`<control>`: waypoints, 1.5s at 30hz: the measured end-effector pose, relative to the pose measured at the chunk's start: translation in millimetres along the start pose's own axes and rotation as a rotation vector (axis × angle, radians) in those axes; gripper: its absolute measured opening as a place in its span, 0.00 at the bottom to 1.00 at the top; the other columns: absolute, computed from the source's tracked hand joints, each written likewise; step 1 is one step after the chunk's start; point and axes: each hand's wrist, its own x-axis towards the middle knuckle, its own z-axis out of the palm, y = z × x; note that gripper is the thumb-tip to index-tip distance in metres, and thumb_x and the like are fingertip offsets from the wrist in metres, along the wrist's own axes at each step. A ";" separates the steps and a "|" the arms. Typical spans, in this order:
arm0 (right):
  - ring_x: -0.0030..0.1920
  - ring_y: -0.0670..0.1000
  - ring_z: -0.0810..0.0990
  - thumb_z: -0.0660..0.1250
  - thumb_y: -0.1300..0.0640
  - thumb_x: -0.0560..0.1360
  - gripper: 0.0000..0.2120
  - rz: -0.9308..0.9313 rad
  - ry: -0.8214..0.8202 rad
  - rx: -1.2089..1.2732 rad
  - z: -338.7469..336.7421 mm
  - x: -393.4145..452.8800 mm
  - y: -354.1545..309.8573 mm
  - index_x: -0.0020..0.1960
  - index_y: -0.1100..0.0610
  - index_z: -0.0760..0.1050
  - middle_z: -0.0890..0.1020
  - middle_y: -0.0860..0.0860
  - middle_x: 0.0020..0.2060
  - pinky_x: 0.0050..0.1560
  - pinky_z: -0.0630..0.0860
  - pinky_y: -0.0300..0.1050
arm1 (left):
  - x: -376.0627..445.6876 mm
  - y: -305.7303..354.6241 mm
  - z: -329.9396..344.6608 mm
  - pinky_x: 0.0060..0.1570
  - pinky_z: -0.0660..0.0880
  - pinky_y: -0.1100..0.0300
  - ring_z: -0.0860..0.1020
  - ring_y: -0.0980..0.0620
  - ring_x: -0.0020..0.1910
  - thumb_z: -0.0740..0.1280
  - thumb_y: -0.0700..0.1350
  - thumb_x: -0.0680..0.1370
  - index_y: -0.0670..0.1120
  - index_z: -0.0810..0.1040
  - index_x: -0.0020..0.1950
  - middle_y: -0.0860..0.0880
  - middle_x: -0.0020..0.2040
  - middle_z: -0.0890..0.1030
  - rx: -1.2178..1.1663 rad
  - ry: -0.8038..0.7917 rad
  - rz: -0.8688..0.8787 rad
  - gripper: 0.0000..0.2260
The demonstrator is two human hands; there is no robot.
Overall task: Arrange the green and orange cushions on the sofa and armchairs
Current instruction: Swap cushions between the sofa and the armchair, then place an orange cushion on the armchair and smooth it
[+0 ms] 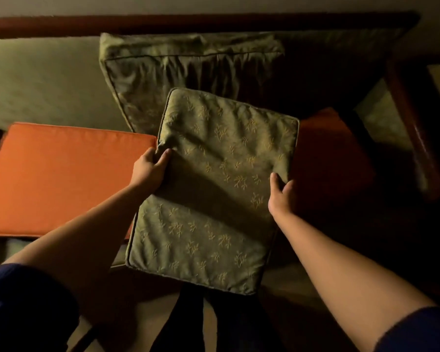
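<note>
Both hands grasp one green cushion (214,191), held in the air in front of the sofa (36,80). Left hand (150,168) pinches the cushion's left edge near its far corner, thumb on the patterned face, fingers wrapped behind. Right hand (281,194) grips the right edge a bit lower, thumb on top, fingers hidden under the edge.

Cushion's long axis runs away from the person, leaning slightly right at the far end; near end hangs past the seat front, above the floor. Face tilts up toward the camera.

Straight beyond its far edge a second green cushion (168,80) stands against the sofa back. An orange cushion (61,179) lies flat on the seat to the left, its right end tucked behind the held cushion. More orange (328,153) shows to the right, in shadow. Dark wooden armrest (417,128) farther right.

Likely move: push forward and stand it up. Target lies dead ahead of both hands, neither clearly nearer. Whether the held cushion touches the seat can't be told.
</note>
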 end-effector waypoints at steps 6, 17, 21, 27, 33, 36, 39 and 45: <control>0.79 0.62 0.59 0.54 0.35 0.82 0.40 0.005 0.040 -0.029 48.9 91.4 6.2 0.83 0.59 0.48 0.58 0.60 0.80 0.77 0.55 0.54 | 69.3 -36.5 68.4 0.45 0.68 0.58 0.77 0.50 0.46 0.62 0.59 0.80 0.43 0.75 0.51 0.48 0.46 0.79 -0.005 -0.040 -0.084 0.19; 0.65 0.56 0.74 0.68 0.47 0.75 0.26 -0.588 0.220 -0.094 67.7 80.5 -25.7 0.69 0.52 0.66 0.75 0.52 0.65 0.65 0.72 0.56 | 74.1 -59.8 53.8 0.42 0.72 0.54 0.78 0.46 0.44 0.66 0.61 0.78 0.45 0.74 0.53 0.45 0.47 0.80 0.228 -0.146 -0.158 0.19; 0.61 0.51 0.76 0.72 0.53 0.75 0.24 -0.742 -0.036 -0.060 84.7 36.0 -72.0 0.69 0.54 0.70 0.78 0.50 0.63 0.56 0.71 0.40 | 54.0 -57.2 7.1 0.43 0.73 0.55 0.80 0.43 0.46 0.67 0.57 0.78 0.43 0.78 0.52 0.43 0.47 0.82 0.184 -0.065 -0.180 0.17; 0.56 0.48 0.78 0.72 0.55 0.76 0.18 -0.797 -0.350 -0.093 98.3 -32.2 -117.8 0.64 0.52 0.73 0.80 0.48 0.59 0.55 0.78 0.47 | -3.5 -54.6 -54.5 0.45 0.74 0.56 0.81 0.45 0.47 0.68 0.55 0.78 0.45 0.79 0.52 0.44 0.47 0.83 0.065 0.037 -0.207 0.14; 0.52 0.49 0.79 0.72 0.54 0.76 0.15 -0.882 -0.515 -0.171 104.7 -75.1 -126.1 0.61 0.51 0.74 0.80 0.48 0.56 0.52 0.79 0.49 | -60.5 -69.6 -78.8 0.44 0.74 0.56 0.80 0.47 0.46 0.69 0.54 0.78 0.46 0.78 0.54 0.47 0.47 0.82 -0.006 0.094 -0.261 0.12; 0.50 0.48 0.80 0.72 0.54 0.76 0.16 -0.904 -0.578 -0.205 117.4 -87.0 -135.3 0.61 0.52 0.74 0.80 0.47 0.54 0.53 0.80 0.50 | -77.6 -86.5 -86.6 0.41 0.72 0.58 0.80 0.47 0.46 0.68 0.53 0.78 0.47 0.77 0.56 0.48 0.48 0.81 -0.044 0.127 -0.345 0.12; 0.48 0.50 0.80 0.72 0.51 0.74 0.18 -0.938 -0.615 -0.218 144.1 -97.3 -149.5 0.62 0.52 0.74 0.80 0.48 0.51 0.52 0.80 0.55 | -85.1 -101.6 -101.1 0.40 0.70 0.59 0.79 0.48 0.44 0.69 0.52 0.78 0.46 0.77 0.58 0.48 0.49 0.80 -0.055 0.166 -0.394 0.13; 0.55 0.52 0.78 0.73 0.48 0.74 0.22 -0.909 -0.675 -0.382 217.4 -108.9 -185.7 0.65 0.51 0.72 0.78 0.49 0.56 0.57 0.78 0.57 | -62.2 -141.3 -151.7 0.40 0.72 0.57 0.80 0.46 0.44 0.70 0.50 0.77 0.46 0.76 0.59 0.47 0.49 0.80 -0.010 0.199 -0.413 0.14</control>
